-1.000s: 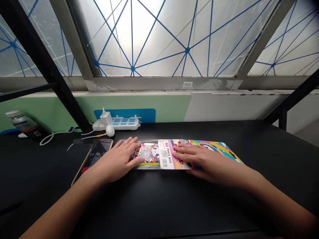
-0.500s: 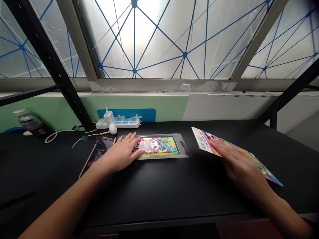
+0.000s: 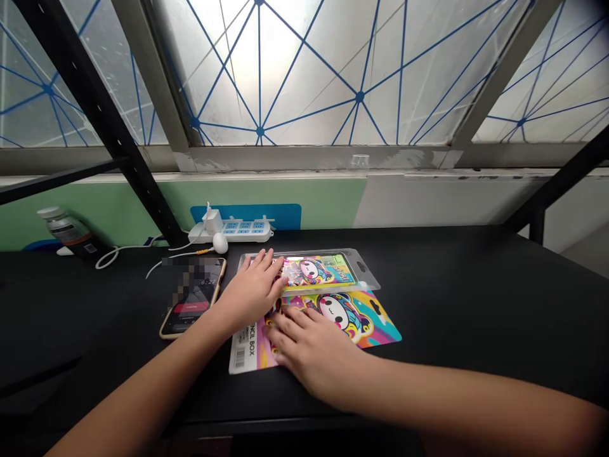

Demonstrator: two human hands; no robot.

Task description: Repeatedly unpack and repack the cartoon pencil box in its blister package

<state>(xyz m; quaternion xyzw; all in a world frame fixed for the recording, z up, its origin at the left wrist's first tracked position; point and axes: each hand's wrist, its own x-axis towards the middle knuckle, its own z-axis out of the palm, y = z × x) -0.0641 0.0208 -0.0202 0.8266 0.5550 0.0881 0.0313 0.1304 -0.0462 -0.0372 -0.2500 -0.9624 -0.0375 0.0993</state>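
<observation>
A colourful pencil box in a clear plastic pack lies flat on the black desk. My left hand rests flat on the pack's left end, fingers stretched out. In front of the pack lies a colourful cardboard sleeve printed "PENCIL BOX". My right hand lies flat on the sleeve's left half, fingers spread, pressing it to the desk. Neither hand grips anything.
A phone with a lit screen lies left of my left hand. A white power strip with a charger and cable sits at the back by the wall. A bottle lies at the far left. Black frame posts rise at both sides.
My right hand slid the cardboard sleeve off the pack to the right, then brought it back and laid it down in front of the pack. The left hand stayed on the pack.
</observation>
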